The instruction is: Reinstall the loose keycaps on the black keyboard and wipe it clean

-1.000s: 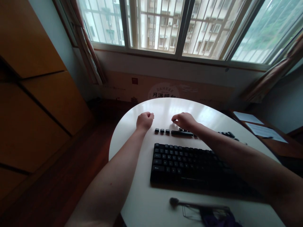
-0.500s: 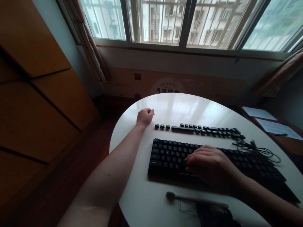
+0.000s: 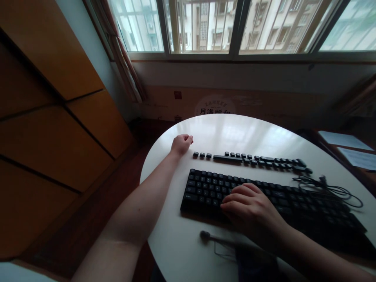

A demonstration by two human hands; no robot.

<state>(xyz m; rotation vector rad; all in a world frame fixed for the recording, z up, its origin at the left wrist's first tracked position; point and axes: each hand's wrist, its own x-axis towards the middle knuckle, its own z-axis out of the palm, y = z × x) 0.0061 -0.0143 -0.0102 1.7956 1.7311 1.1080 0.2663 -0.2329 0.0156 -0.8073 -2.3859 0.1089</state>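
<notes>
The black keyboard [image 3: 282, 197] lies flat on the white counter [image 3: 211, 133], right under the right hand [image 3: 252, 207]. The right fingers [image 3: 235, 206] are bent close together over its near part; I can't tell if they hold anything. That arm reaches in from the right, palm down. The left hand [image 3: 181, 143] rests curled up in a fist, left of the loose black keys [image 3: 276, 166]. They sit in rows behind the keyboard, near a cable [image 3: 323, 181]. A brush [image 3: 205, 235] lies in front.
</notes>
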